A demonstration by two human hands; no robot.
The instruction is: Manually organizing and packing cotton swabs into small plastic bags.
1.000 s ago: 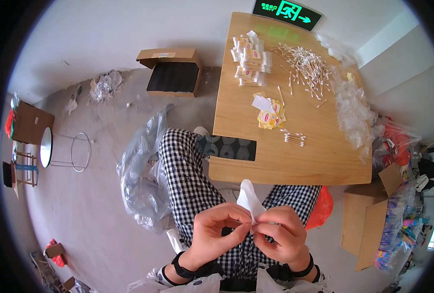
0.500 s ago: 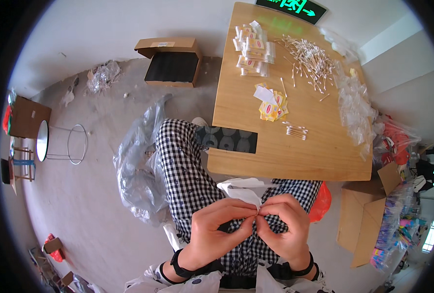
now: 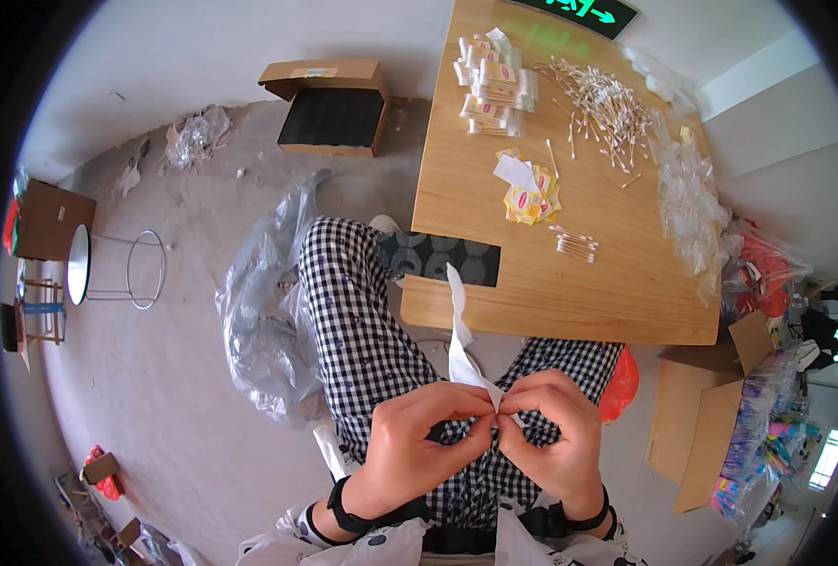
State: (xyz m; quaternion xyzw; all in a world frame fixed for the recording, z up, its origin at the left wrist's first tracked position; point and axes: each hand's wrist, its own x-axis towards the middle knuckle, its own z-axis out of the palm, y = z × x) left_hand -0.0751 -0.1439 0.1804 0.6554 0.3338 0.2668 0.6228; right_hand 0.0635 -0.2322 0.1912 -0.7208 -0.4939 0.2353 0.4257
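Note:
Above my lap, my left hand and my right hand meet fingertip to fingertip, each in a pinch. Between them they grip the lower end of a thin, soft white strip, which looks like tissue. Its loose end rises in a twist toward the table edge. What exactly lies under the fingertips is hidden. Nearest on the wooden table is a small row of cotton swabs. Beyond it lies a pile of yellow and white printed cards.
At the table's far side are stacked packets, a heap of loose cotton swabs and clear plastic bags. An open cardboard box stands to the right. Clear plastic sheeting lies by my left leg.
The white strip has swung from lying out leftward to standing up toward the table, longer and narrower. Both hands keep their pinch in nearly the same place. The view has shifted slightly.

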